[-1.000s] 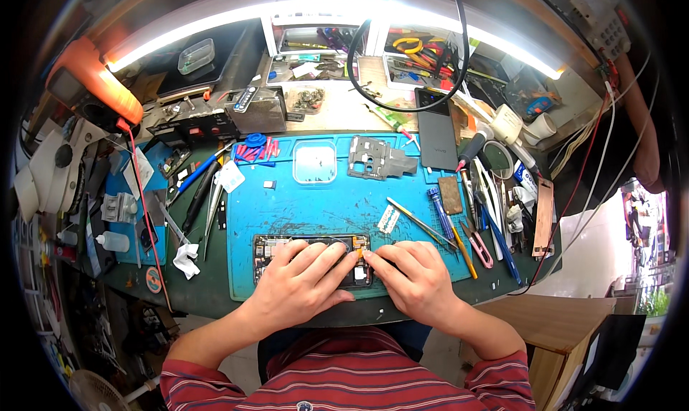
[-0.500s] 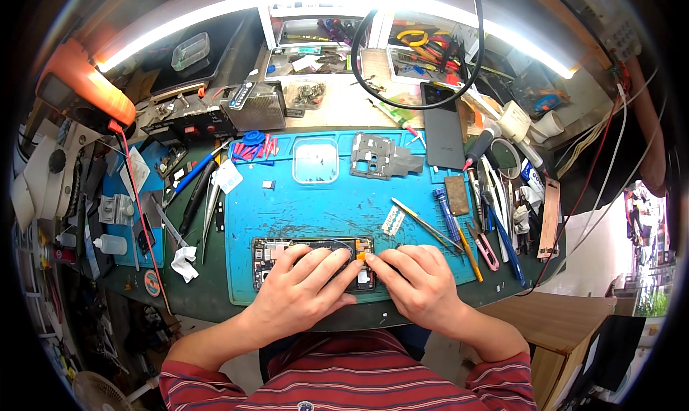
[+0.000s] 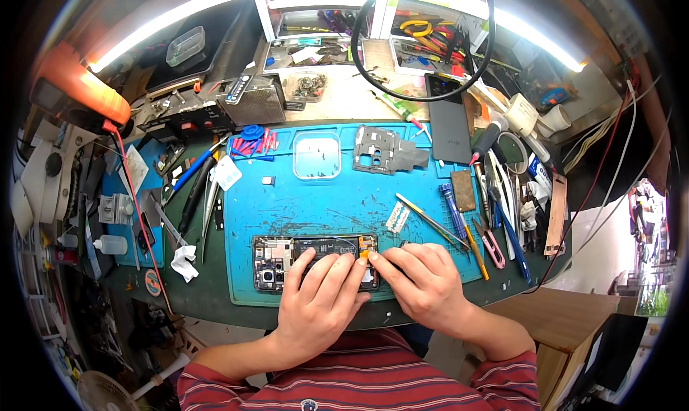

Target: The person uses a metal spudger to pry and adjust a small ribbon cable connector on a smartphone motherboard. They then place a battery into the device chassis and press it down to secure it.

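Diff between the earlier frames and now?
The bare left hand shifted right along the opened black smartphone, exposing more of its round camera lenses. Unchanged: bare right hand at the small orange strip; smartphone on the blue rectangular mat.

Small pale lettering stood on dark flat phone (image 3: 451, 128), two o'clock; lettering on blue-white tube (image 3: 537, 168), three o'clock, was blurred.

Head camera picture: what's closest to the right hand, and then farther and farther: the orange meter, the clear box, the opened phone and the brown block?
1. Opened phone: at the right hand, on its left side.
2. Brown block: above the hand, a bit right.
3. Clear box: up and left, on the blue mat.
4. Orange meter: far upper left.
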### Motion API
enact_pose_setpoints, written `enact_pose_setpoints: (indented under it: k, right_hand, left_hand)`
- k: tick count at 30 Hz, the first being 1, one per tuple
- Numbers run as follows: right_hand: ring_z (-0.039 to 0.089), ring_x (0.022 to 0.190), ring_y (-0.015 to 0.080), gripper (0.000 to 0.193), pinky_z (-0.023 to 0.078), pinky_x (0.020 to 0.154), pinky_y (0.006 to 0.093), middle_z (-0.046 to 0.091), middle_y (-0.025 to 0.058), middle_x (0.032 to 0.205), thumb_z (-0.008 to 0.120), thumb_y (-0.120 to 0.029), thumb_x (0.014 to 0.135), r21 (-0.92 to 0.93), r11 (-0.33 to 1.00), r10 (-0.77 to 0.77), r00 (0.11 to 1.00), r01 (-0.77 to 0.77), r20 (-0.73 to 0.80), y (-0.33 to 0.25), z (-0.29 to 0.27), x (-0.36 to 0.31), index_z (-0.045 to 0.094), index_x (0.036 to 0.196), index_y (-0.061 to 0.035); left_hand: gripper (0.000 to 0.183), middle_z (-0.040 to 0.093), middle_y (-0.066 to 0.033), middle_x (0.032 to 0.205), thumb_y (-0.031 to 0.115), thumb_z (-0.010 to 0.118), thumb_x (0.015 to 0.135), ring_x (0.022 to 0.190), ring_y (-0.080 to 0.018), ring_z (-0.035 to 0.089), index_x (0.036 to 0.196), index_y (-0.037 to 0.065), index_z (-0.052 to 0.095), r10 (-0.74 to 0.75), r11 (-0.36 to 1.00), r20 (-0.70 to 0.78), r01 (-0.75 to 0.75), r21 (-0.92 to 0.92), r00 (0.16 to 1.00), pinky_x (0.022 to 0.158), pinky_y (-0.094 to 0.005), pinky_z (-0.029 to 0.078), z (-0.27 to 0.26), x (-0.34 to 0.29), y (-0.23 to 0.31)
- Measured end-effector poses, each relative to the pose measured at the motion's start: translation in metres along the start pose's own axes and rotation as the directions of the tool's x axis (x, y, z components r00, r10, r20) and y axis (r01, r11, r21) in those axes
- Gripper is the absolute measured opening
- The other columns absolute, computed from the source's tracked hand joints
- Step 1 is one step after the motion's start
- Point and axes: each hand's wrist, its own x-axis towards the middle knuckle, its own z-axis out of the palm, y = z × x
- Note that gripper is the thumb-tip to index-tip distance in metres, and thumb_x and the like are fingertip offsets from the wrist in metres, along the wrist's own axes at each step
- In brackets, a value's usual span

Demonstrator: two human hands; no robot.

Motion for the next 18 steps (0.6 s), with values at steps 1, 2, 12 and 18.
enact_pose_setpoints:
  k: [1,2,12,18]
  right_hand:
    - [0.065,0.105,0.0223,0.041,0.052,0.088,0.0380,0.069,0.0061,0.117,0.070,-0.012,0.087,0.001,1.000,0.002,1.000,-0.002,-0.001,0.0000,-0.0002,-0.0001,0.075,0.126,-0.0031]
    - [0.064,0.105,0.0224,0.041,0.052,0.088,0.0380,0.069,0.0062,0.117,0.070,-0.012,0.087,0.004,1.000,0.002,1.000,-0.002,-0.002,-0.0001,0.0000,0.0001,0.075,0.126,-0.0031]
    - [0.064,0.105,0.0223,0.037,0.051,0.088,0.0381,0.069,0.0050,0.116,0.071,-0.009,0.088,0.079,0.996,0.046,0.999,-0.045,-0.023,0.0017,0.0017,-0.0004,0.075,0.125,-0.0045]
    - [0.064,0.106,0.0220,0.038,0.050,0.089,0.0379,0.069,0.0046,0.116,0.071,-0.007,0.088,0.087,0.995,0.054,0.998,-0.052,-0.022,0.0026,0.0027,-0.0014,0.075,0.126,-0.0048]
  left_hand:
    - [0.054,0.063,-0.0103,0.135,0.026,0.083,0.087,0.124,-0.0281,0.060,0.136,0.006,0.070,-0.002,1.000,0.000,0.002,-0.010,1.000,0.114,-0.0534,0.045,-0.0001,0.0003,-0.0001]
    - [0.054,0.062,-0.0104,0.135,0.026,0.083,0.087,0.124,-0.0284,0.060,0.136,0.006,0.070,-0.006,1.000,0.000,0.006,-0.020,1.000,0.115,-0.0536,0.044,-0.0006,0.0003,-0.0004]
    - [0.053,0.061,-0.0107,0.135,0.024,0.081,0.087,0.124,-0.0285,0.059,0.137,0.007,0.070,-0.013,1.000,0.019,0.013,-0.009,1.000,0.116,-0.0534,0.043,-0.0025,0.0022,0.0011]
    - [0.052,0.061,-0.0107,0.134,0.025,0.081,0.088,0.124,-0.0284,0.059,0.136,0.007,0.071,-0.014,1.000,0.018,0.014,-0.006,1.000,0.116,-0.0536,0.043,-0.0017,0.0023,0.0003]
